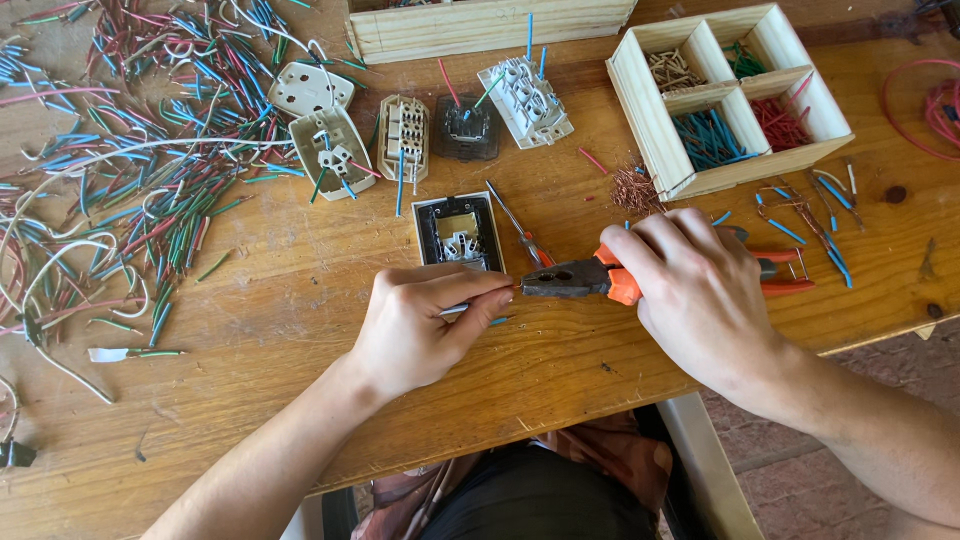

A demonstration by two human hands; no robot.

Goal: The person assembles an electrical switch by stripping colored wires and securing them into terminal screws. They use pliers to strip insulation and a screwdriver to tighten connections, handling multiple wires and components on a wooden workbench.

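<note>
From the head view, I am watching the left hand [420,325] pinching a short wire [470,312] steady, near the bench [300,290] middle, while the right hand [700,295] is closing around orange-handled pliers [580,278], whose jaws are meeting the wire's end.

Two hands: left hand [420,330], right hand [700,300]. One pair of orange-handled pliers [600,280], one screwdriver [520,232], one four-compartment wooden box [660,130]. Six dismantled socket and switch parts on the wooden table [300,300]; loose wire offcuts too many to count.
</note>
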